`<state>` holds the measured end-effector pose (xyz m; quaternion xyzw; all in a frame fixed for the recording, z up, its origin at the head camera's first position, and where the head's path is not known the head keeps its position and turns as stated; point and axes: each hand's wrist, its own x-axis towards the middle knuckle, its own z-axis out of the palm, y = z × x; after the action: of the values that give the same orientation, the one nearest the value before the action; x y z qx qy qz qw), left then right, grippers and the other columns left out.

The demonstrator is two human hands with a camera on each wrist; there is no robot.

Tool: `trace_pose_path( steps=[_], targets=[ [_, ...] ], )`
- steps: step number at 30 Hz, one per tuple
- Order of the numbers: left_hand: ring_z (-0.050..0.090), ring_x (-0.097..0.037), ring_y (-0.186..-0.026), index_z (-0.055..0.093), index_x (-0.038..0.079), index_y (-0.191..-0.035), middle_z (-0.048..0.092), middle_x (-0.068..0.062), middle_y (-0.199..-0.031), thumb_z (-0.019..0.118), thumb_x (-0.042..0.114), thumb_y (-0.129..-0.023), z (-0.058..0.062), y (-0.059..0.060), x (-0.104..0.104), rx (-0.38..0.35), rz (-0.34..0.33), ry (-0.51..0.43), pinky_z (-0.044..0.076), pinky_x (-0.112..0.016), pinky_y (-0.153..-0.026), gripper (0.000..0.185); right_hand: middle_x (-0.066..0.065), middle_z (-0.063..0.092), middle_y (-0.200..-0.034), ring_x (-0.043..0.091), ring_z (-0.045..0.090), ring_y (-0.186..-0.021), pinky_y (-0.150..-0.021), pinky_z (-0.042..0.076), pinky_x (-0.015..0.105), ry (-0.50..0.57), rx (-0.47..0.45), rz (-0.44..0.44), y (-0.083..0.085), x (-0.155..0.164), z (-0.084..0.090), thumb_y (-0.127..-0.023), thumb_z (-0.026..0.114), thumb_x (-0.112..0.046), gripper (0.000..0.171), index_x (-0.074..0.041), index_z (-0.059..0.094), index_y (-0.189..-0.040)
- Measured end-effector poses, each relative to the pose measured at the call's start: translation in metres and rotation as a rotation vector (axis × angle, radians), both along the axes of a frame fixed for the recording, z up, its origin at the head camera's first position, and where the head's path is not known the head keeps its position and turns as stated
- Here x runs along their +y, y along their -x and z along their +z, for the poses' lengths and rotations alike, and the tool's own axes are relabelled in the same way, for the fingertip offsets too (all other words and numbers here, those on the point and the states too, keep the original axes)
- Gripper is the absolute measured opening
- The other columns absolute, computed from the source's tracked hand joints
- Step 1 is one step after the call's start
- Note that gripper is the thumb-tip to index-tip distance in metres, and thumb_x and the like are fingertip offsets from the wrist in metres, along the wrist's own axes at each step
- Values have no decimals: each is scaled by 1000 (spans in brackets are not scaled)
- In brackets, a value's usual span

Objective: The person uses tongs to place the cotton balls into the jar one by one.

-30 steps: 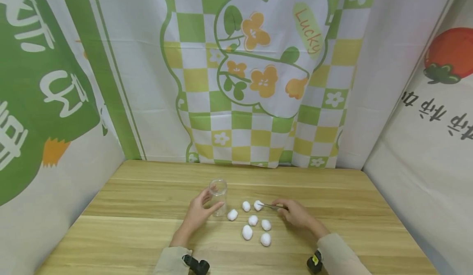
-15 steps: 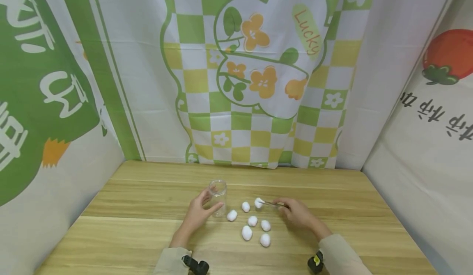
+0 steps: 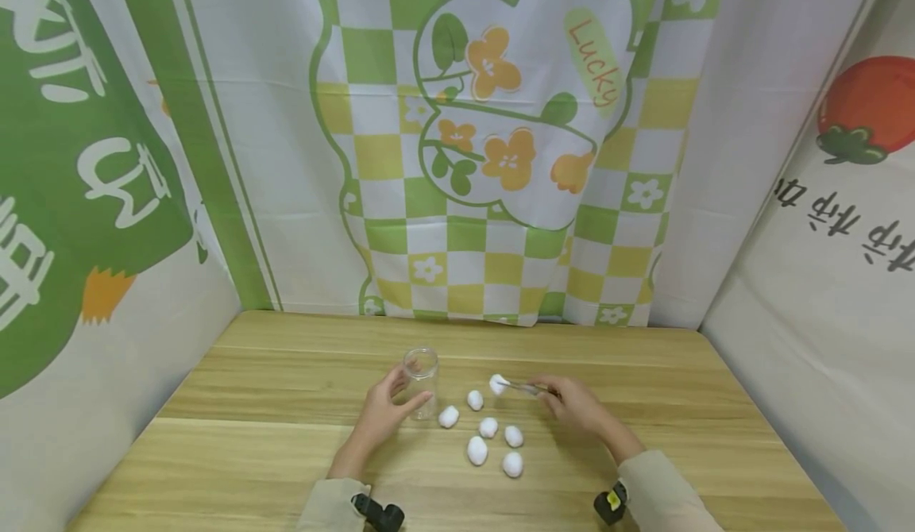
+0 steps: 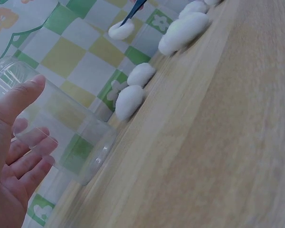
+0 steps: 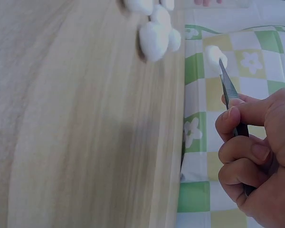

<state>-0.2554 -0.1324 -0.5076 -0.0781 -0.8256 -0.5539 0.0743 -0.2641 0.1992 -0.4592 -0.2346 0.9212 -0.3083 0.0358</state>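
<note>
Cotton ball (image 3: pixel 497 383) lifted in tweezers (image 3: pixel 525 388)
Your right hand (image 3: pixel 577 410) pinches them; ease off and it drops. Left hand (image 3: pixel 382 414) cups the jar (image 3: pixel 422 381).

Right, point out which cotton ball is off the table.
The cotton ball pinched in the tweezers held by the right hand. The other five lie on the wooden table.

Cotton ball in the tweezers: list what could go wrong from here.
1. The small white cotton ball is held only at the tips of the thin metal tweezers in the right hand, so it may slip off.
2. The clear glass jar has a narrow mouth, so the ball may catch on the rim.
3. The left hand grips the jar loosely; a nudge could tip it.
</note>
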Motion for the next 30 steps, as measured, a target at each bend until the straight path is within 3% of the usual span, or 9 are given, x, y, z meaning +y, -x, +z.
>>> trace_pose_path(
  steps=[11, 30],
  targets=[
    [53, -41, -129, 48, 8, -140, 53, -19, -142, 74, 28, -84, 0, 0, 0, -5, 0, -8, 45, -51, -111, 65, 3, 56, -67, -3, 38, -54, -46, 35, 14, 24, 82, 63, 3, -6, 7, -96, 52, -4, 28, -2, 63, -122],
    [51, -42, -131, 44, 11, -143, 49, -20, -145, 73, 33, -85, -1, 1, -1, -45, -7, -4, 43, -53, -112, 69, -3, 50, -62, -3, 34, -51, -45, 32, 14, 52, 121, 57, -3, -23, 22, -96, 54, -7, 29, -2, 62, -124]
  ],
)
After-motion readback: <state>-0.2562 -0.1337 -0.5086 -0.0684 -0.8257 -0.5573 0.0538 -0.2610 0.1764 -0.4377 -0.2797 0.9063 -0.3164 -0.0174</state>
